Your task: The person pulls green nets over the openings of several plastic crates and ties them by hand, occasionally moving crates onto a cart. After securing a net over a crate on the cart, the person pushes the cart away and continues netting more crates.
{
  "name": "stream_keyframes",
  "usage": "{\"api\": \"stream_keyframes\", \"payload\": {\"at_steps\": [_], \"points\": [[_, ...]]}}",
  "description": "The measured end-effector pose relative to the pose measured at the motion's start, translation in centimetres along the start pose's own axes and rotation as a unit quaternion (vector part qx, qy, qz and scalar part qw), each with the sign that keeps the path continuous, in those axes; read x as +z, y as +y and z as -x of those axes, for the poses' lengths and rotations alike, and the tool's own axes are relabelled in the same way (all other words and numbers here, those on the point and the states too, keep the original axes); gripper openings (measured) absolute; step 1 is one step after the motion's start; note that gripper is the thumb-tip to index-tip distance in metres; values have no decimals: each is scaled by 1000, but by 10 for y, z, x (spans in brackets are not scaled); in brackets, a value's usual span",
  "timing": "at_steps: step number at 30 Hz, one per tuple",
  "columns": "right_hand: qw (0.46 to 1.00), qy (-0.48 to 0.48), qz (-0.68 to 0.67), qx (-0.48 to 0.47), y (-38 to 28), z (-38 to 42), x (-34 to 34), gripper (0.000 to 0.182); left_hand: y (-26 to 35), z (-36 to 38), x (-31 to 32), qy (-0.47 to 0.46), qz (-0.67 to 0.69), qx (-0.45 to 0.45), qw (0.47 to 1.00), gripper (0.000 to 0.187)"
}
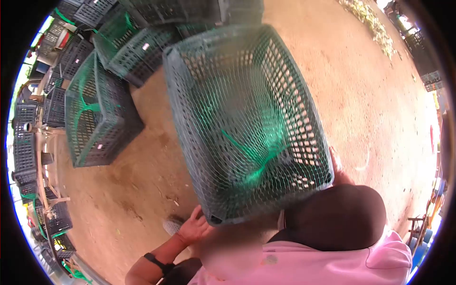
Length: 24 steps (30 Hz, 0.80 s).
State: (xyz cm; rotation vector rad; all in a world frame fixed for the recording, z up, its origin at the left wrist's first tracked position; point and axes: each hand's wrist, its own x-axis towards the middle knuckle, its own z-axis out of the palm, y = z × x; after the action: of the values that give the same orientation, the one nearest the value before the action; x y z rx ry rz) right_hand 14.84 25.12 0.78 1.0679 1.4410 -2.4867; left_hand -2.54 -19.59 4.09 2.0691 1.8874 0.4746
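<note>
Holding 1 crate point(181, 114), 2 hands point(194, 229) point(338, 168), 1 grn net point(259, 164)

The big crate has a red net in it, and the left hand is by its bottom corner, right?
Not quite: the head view shows that the net is green, not red. The left hand is by the bottom corner of the big crate.

- Wide-open dirt floor point(375, 123) right of the held crate point(186, 130)!
- Left, a bare strip runs before the standing crate point(110, 137).
- Stacked crates point(173, 9) wall off the far side!
- Green netting point(270, 137) obstructs the held crate's interior.
- Dark-clothed knee point(337, 218) crowds its near-right corner.
</note>
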Motion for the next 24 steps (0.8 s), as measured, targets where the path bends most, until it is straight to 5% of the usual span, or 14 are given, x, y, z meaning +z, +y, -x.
{"api": "stream_keyframes", "payload": {"at_steps": [2,4,6,8,9,10,12,13,16,17,19,20,21,24], "points": [[995,-51,67,-46,-7,-4,-14,59,-7,8,-12,37,-11,-137,990,35],[952,215,190,103,6,-47,-54,60,-21,14,-23,115,15,-370,922,35],[983,146,81,-74,-56,-44,-11,66,-53,-6,-43,281,248,-518,769,41],[992,-15,26,-123,-106,-31,63,73,-80,-56,-77,328,299,-577,686,46],[990,-31,85,-107,-124,-23,92,68,-84,-88,-91,369,434,-530,629,48],[932,63,326,-147,-114,-38,86,62,-83,-121,-97,402,559,-465,557,51],[913,65,371,-156,-118,-44,71,58,-83,-171,-85,446,577,-353,586,48],[931,71,315,-170,-120,-41,59,56,-81,-179,-84,449,672,-342,479,44],[957,141,165,-191,-121,-7,38,53,-69,-219,-101,395,635,-243,618,63],[960,178,116,-184,-127,9,24,48,-69,-236,-100,390,636,-238,621,68],[950,220,109,-193,-152,44,6,42,-74,-253,-131,200,683,-174,681,73],[942,248,102,-202,-160,58,1,41,-81,-255,-137,183,459,-261,829,73],[942,247,107,-202,-160,63,-29,41,-94,-251,-133,205,341,-252,882,71],[918,305,97,-233,-139,62,-132,39,-139,-207,-134,200,89,-309,925,64]]}}
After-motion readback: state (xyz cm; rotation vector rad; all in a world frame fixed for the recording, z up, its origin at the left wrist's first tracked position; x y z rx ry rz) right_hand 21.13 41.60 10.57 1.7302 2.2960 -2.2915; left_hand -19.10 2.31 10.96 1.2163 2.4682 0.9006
